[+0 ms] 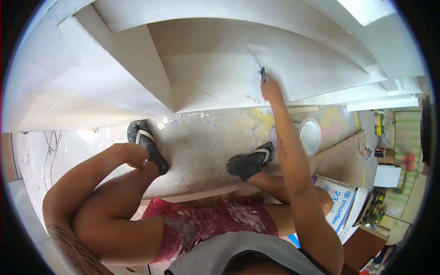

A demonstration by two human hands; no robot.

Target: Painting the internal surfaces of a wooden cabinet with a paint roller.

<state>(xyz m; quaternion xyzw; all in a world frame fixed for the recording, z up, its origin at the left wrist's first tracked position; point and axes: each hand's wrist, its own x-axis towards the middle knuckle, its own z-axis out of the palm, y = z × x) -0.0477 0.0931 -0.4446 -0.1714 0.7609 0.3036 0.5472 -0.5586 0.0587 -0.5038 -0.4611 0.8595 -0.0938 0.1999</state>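
Two hands are showing as we are looking down from our own head over our knees. We are squatting on a paint-spattered floor (201, 142) in dark sandals, wearing red shorts flecked with white.

Our right hand (271, 90) is reaching far out and up to a white panel (238, 68), part of a set of white boards standing in front of us. Its fingers are curling closed around the handle of a small dark tool (262, 73), probably a putty knife or scraper, whose tip is touching the panel. Just above the tip, a paler patch (255, 49) of filler is showing on the surface.

Our left hand (133, 155) is resting on our left knee, fingers bent loosely and holding nothing that we can see.

To the right, near our right foot, a white bucket (310, 135) is standing open on the floor. Nearer to us, by our right thigh, a white and blue bag (338, 201) is lying on its side.

To do this stroke well, we judge that we should be keeping the blade at a low angle, pressing evenly, and drawing it across the patch in one smooth pass so the edges feather out. Bracing with the left hand on the knee is helping to keep the long reach steady.
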